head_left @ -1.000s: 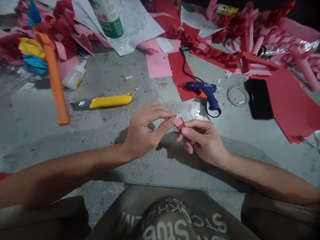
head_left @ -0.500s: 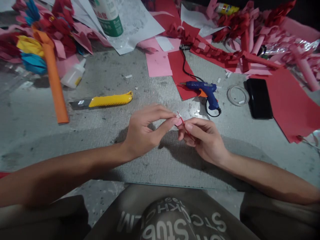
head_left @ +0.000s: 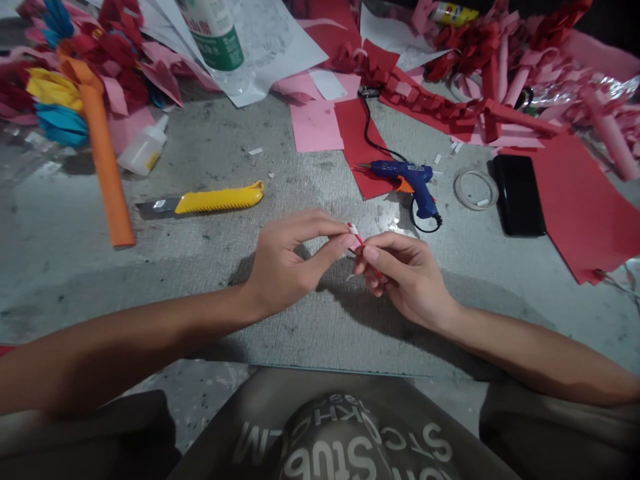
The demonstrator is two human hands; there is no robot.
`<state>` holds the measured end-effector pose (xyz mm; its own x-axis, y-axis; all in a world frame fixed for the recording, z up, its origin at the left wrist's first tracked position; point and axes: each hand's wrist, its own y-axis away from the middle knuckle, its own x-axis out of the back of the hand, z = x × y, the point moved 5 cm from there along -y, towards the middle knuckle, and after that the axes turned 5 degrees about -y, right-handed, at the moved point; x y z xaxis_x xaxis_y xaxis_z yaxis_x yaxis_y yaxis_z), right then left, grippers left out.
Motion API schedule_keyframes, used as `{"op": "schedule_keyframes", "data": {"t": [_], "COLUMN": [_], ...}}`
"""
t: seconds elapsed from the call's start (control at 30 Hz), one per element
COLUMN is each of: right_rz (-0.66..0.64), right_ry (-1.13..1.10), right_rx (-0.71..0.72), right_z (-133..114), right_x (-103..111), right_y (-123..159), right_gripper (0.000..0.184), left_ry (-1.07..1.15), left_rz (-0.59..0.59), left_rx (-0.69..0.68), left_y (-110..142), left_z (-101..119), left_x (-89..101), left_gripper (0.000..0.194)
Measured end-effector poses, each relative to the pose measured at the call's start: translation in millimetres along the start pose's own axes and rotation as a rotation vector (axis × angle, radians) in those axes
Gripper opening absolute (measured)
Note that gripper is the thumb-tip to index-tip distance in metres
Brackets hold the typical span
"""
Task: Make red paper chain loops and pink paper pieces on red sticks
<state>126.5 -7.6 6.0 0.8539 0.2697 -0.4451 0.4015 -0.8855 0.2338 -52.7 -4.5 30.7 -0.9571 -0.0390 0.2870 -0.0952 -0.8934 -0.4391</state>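
Above the near part of the table [head_left: 210,267], my left hand [head_left: 295,263] pinches a small pink paper piece [head_left: 353,244] between thumb and fingertips. My right hand [head_left: 407,273] is closed on a thin red paper strip [head_left: 364,241], which slants across the pink piece. A whitish patch shows near the strip's upper end; whether it is tape or paper I cannot tell. The two hands nearly meet at the fingertips. Beyond them lies a blue glue gun [head_left: 407,175] with an orange trigger, on its side and partly over red paper.
A yellow utility knife [head_left: 220,199] lies left with its blade out. Further left are an orange paper roll [head_left: 107,173] and a glue bottle [head_left: 145,150]. A tape roll [head_left: 475,189], a black phone-like object [head_left: 520,195] and red paper [head_left: 590,207] lie right. Paper scraps line the back.
The red strip has turned slightly in the right fingers and now shows broader, with its upper end nearer the left fingertips. Both hands stay almost in place.
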Motion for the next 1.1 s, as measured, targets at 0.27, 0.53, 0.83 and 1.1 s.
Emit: {"op": "schedule_keyframes", "data": {"t": [0.27,0.53,0.83,1.1], "right_rz": [0.016,0.042,0.047,0.01], "right_ry": [0.018,0.076,0.09,0.087], "right_rx": [-0.001,0.049,0.063,0.062], "right_z": [1.7,2.0,3.0,2.6], "right_x": [2.0,6.4,7.8,6.5], "right_y": [0.5,-0.3,0.1,0.8], "right_gripper": [0.015,0.016,0.015,0.012], "left_ry": [0.064,0.118,0.135,0.142], "left_rz": [0.003,-0.028,-0.033,-0.056], "left_rx": [0.043,0.133,0.126,0.141], "left_y": [1.3,2.6,3.2,3.5], "left_z": [-4.5,-8.2,-7.9,-9.1], "left_x": [-1.5,-3.6,-4.9,-4.5], "left_gripper": [0.006,0.004,0.005,0.005]}}
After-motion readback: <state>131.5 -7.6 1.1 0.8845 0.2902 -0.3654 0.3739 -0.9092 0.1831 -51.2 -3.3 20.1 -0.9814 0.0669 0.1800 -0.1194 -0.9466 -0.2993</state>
